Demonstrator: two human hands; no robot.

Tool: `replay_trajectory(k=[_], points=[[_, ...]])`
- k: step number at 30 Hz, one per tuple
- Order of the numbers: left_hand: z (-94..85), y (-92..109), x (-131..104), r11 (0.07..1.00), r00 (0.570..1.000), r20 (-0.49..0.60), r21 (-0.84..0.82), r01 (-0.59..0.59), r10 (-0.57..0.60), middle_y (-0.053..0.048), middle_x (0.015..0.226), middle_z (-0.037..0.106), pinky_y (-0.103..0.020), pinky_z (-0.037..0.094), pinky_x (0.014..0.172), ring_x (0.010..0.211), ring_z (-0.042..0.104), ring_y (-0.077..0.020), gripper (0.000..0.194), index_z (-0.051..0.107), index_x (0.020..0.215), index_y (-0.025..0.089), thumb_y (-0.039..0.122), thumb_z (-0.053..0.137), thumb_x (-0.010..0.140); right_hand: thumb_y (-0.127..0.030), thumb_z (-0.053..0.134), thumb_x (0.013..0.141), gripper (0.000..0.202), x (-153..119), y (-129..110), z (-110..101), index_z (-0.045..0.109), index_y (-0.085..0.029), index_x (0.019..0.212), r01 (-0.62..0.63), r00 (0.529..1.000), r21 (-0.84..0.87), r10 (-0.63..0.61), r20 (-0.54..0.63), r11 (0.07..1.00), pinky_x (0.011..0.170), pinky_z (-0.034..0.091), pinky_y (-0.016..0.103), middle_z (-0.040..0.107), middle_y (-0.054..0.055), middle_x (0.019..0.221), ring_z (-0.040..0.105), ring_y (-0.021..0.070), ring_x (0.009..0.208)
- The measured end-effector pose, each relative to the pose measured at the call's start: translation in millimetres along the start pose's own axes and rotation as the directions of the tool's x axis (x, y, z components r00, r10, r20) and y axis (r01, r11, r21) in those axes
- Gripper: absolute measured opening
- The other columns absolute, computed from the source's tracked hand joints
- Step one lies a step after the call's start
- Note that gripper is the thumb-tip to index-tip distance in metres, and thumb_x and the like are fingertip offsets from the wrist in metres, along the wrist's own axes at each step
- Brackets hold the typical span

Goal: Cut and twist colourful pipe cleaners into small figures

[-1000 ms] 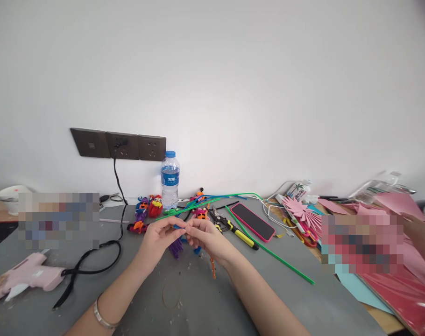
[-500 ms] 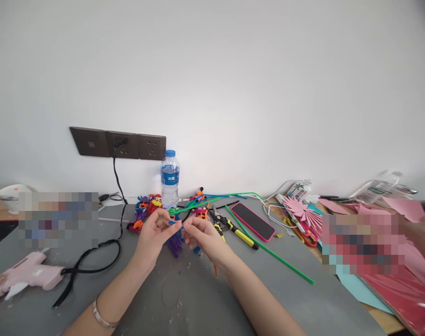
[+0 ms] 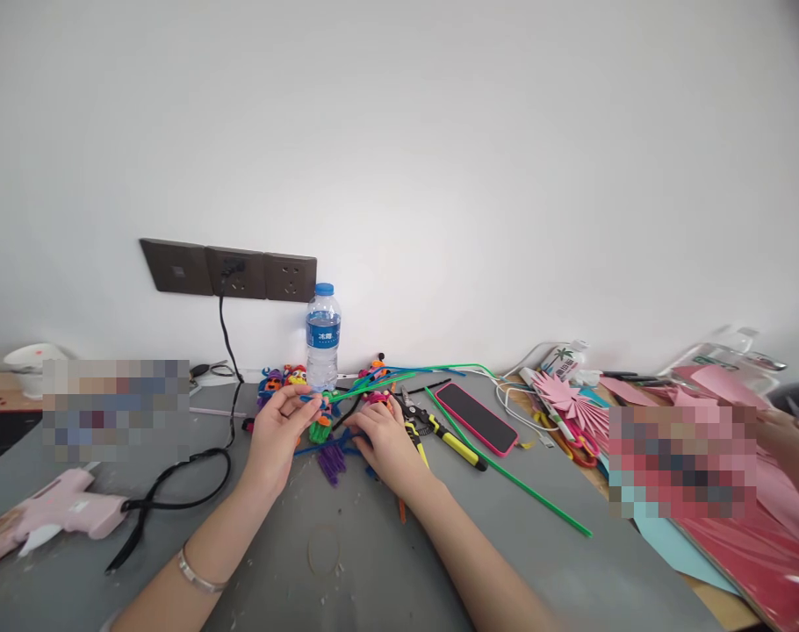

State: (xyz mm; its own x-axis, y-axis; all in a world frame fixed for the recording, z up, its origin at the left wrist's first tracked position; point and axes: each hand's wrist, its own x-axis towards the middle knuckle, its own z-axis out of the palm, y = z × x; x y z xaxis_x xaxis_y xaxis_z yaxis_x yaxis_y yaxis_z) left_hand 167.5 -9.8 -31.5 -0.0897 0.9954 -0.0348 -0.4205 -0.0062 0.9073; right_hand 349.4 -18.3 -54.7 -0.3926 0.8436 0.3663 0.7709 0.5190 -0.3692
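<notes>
My left hand (image 3: 276, 436) is closed in a pinch on a short blue pipe cleaner (image 3: 312, 398), held above the table. Lower and to the right, my right hand (image 3: 387, 439) has its thumb and fingers closed round the end of one of the blue pipe cleaner pieces (image 3: 344, 441) lying on the grey surface. Purple pipe cleaner pieces (image 3: 332, 463) and a green pipe cleaner bundle (image 3: 320, 432) lie between the hands. Behind them are colourful pipe cleaner figures (image 3: 271, 384), partly hidden by my left hand. An orange pipe cleaner (image 3: 403, 511) pokes out beneath my right wrist.
A water bottle (image 3: 324, 338) stands by the wall. Yellow-handled pliers (image 3: 457, 449), a pink-cased phone (image 3: 477, 418) and a long green pipe cleaner (image 3: 524, 483) lie rightward. A pink glue gun (image 3: 57, 513) lies left. Another person's hand (image 3: 785, 443) is at far right, over pink paper.
My right hand has left the left hand's fingertips and moved down to the blue pieces on the table. My left hand has shifted slightly left and up, still pinching the blue pipe cleaner.
</notes>
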Motion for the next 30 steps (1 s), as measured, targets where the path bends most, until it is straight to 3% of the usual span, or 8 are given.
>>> replay_trajectory(k=[6,14,17,19,22,24,27,30], points=[[-0.5,3,0,0.998,0.999,0.018,0.057,-0.034,0.033,0.001,0.075,0.07,-0.02,0.051,0.071,0.076,0.064,-0.0124,0.04,0.064,0.087,0.018,0.035,0.087,0.059,-0.008,0.046,0.09,0.03,3,-3,-8,0.069,-0.027,0.095,-0.017,0.996,0.029,0.019,-0.087,0.999,0.109,0.02,0.056,0.063,0.004,0.087,0.057,0.0213,0.093],[7.1,6,-13,0.984,0.985,0.172,0.175,-0.035,0.005,-0.002,0.076,0.069,-0.023,0.051,0.065,0.073,0.063,-0.0151,0.029,0.063,0.08,0.018,0.035,0.081,0.065,-0.018,0.044,0.088,0.023,7,11,-25,0.066,-0.021,0.086,-0.164,0.95,0.397,0.253,-0.183,0.903,0.089,0.042,0.042,0.062,0.006,0.086,0.058,0.0231,0.088],[7.3,2,-14,0.975,0.977,0.214,0.214,-0.058,0.011,0.001,0.068,0.063,-0.023,0.049,0.06,0.062,0.058,-0.012,0.023,0.064,0.077,0.018,0.035,0.079,0.069,-0.024,0.05,0.084,0.013,8,13,-29,0.063,-0.02,0.084,-0.183,0.9,0.599,0.379,-0.218,0.78,0.079,0.045,0.035,0.063,0.005,0.083,0.059,0.0215,0.081],[7.1,0,-13,0.974,0.975,0.224,0.221,-0.053,0.002,0.002,0.064,0.059,-0.023,0.049,0.06,0.06,0.057,-0.0115,0.022,0.065,0.077,0.019,0.035,0.078,0.07,-0.029,0.057,0.081,0.009,10,11,-32,0.06,-0.021,0.082,-0.17,0.878,0.77,0.449,-0.165,0.615,0.074,0.046,0.032,0.064,0.003,0.08,0.06,0.0195,0.076],[7.1,-2,-12,0.971,0.975,0.221,0.236,-0.028,-0.025,0.003,0.062,0.058,-0.023,0.048,0.06,0.058,0.057,-0.0112,0.024,0.066,0.081,0.018,0.035,0.078,0.068,-0.034,0.068,0.076,0.017,11,3,-35,0.057,-0.021,0.079,-0.127,0.887,0.936,0.46,-0.04,0.328,0.073,0.047,0.03,0.064,0.001,0.076,0.06,0.0166,0.07],[7.8,-2,-12,0.971,0.976,0.214,0.238,-0.018,-0.035,0.004,0.06,0.057,-0.023,0.047,0.059,0.057,0.056,-0.0114,0.027,0.066,0.083,0.017,0.034,0.079,0.067,-0.036,0.072,0.073,0.021,11,-4,-33,0.059,-0.02,0.079,-0.133,0.897,0.968,0.441,0.026,0.214,0.075,0.047,0.029,0.066,0.002,0.077,0.062,0.0166,0.073],[9.3,-2,-12,0.974,0.977,0.212,0.227,-0.015,-0.034,0.004,0.058,0.056,-0.024,0.047,0.058,0.056,0.056,-0.0124,0.03,0.065,0.084,0.017,0.034,0.08,0.065,-0.036,0.074,0.073,0.022,10,-14,-27,0.061,-0.02,0.08,-0.149,0.906,0.978,0.417,0.077,0.143,0.075,0.046,0.029,0.068,0.004,0.083,0.062,0.0168,0.078],[10.0,-3,-13,0.972,0.971,0.238,0.232,-0.031,-0.026,0.004,0.057,0.057,-0.024,0.047,0.058,0.056,0.056,-0.0127,0.026,0.064,0.08,0.017,0.033,0.08,0.065,-0.034,0.075,0.073,0.02,9,-23,-19,0.061,-0.02,0.076,-0.102,0.904,0.983,0.427,0.027,0.155,0.072,0.045,0.027,0.064,0.001,0.081,0.058,0.0143,0.073]])
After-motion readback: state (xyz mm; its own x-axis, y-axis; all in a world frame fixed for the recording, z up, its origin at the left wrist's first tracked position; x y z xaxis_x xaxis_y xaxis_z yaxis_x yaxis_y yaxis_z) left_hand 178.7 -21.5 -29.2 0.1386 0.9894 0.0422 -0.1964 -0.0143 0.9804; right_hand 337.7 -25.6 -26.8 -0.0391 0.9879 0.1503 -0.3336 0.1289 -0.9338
